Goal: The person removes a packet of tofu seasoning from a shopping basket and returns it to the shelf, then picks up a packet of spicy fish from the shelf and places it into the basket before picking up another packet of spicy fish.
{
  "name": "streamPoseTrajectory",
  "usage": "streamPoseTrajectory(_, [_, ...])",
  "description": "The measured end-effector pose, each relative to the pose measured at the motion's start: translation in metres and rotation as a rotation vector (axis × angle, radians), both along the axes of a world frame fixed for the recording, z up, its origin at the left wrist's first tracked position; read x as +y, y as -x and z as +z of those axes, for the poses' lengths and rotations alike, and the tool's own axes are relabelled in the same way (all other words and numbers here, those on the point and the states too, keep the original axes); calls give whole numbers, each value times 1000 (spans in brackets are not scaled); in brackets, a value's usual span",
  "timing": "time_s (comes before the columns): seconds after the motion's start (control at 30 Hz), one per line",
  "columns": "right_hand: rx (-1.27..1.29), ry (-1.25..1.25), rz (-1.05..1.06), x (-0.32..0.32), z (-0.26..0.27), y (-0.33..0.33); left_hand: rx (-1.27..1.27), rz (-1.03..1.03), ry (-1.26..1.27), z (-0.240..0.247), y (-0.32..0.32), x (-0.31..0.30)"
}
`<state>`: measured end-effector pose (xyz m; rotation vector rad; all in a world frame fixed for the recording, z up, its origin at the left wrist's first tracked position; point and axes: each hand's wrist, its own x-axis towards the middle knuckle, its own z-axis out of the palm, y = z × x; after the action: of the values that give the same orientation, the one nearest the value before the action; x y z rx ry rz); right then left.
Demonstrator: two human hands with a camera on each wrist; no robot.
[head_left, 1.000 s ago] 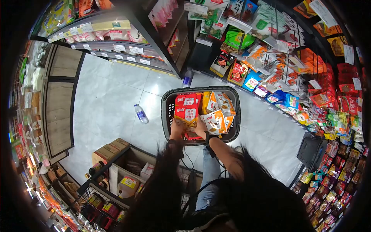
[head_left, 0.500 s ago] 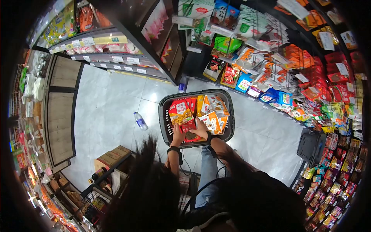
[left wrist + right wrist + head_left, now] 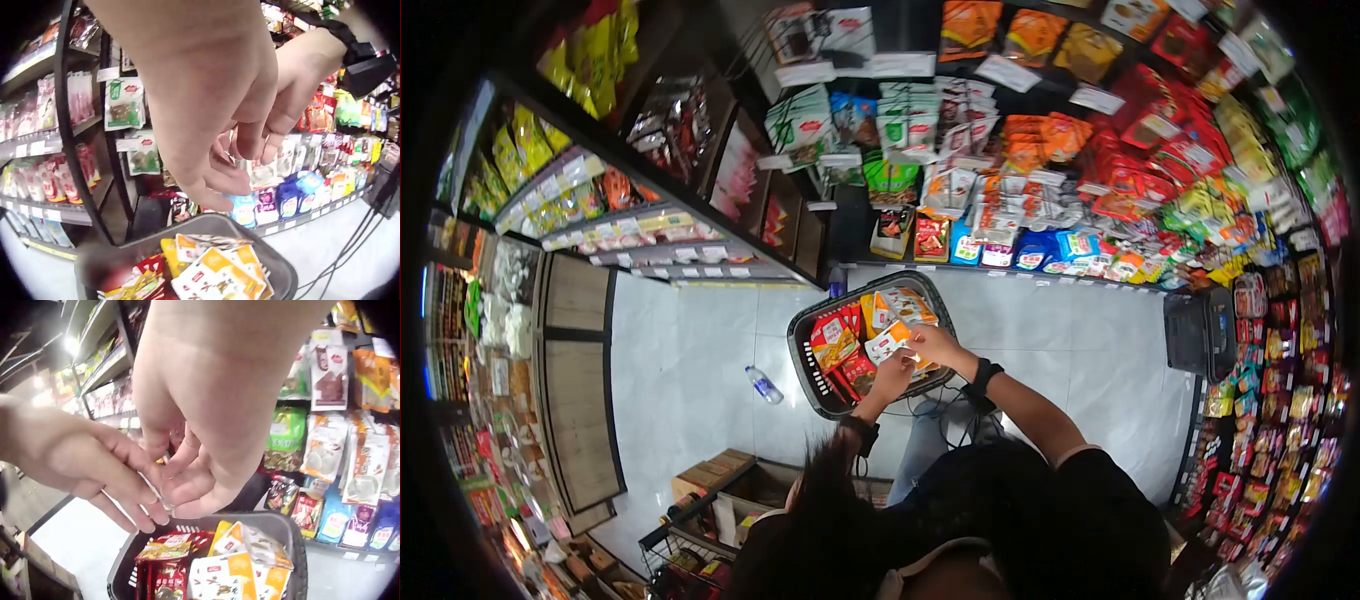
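A dark shopping basket (image 3: 801,372) holds red packets (image 3: 834,346) on its left side and white-and-orange packets (image 3: 887,343) on its right. Above it, my left hand (image 3: 892,380) and right hand (image 3: 940,346) meet at the fingertips. The right wrist view has my left hand (image 3: 87,456) with fingers mostly straight, beside the loosely bent fingers of my right hand (image 3: 212,406). No packet is visible in either hand; whether something tiny sits between the fingertips I cannot tell. Both hands are clear of the packets (image 3: 215,275) in the left wrist view.
Shelves of hanging and stacked snack bags (image 3: 1040,205) run behind the basket. One bottle (image 3: 763,385) lies on the floor at left; another (image 3: 837,281) is behind the basket. A second dark basket (image 3: 1200,335) stands at right, cartons (image 3: 712,474) at lower left.
Both hands have risen off the red packets and come together above the basket's right side. The head view has tilted up and turned, showing more of the shelves.
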<state>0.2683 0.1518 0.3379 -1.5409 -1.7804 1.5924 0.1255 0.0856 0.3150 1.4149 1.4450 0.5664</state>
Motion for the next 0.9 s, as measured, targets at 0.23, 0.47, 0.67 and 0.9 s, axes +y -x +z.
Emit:
streamPoseTrajectory(0.23, [-3, -235, -161, -26, 42, -151, -203, -230, -142, 45, -95, 2])
streamPoseTrajectory(0.47, [-26, -183, -502, -38, 71, -307, -29, -298, -229, 94, -195, 11])
streamPoseTrajectory(0.67, [180, -3, -526, -49, 83, -396, -16, -267, -268, 108, -293, 15])
streamPoseTrajectory(0.9, [210, -24, -532, -41, 87, -468, -154, -378, -264, 136, -402, 17])
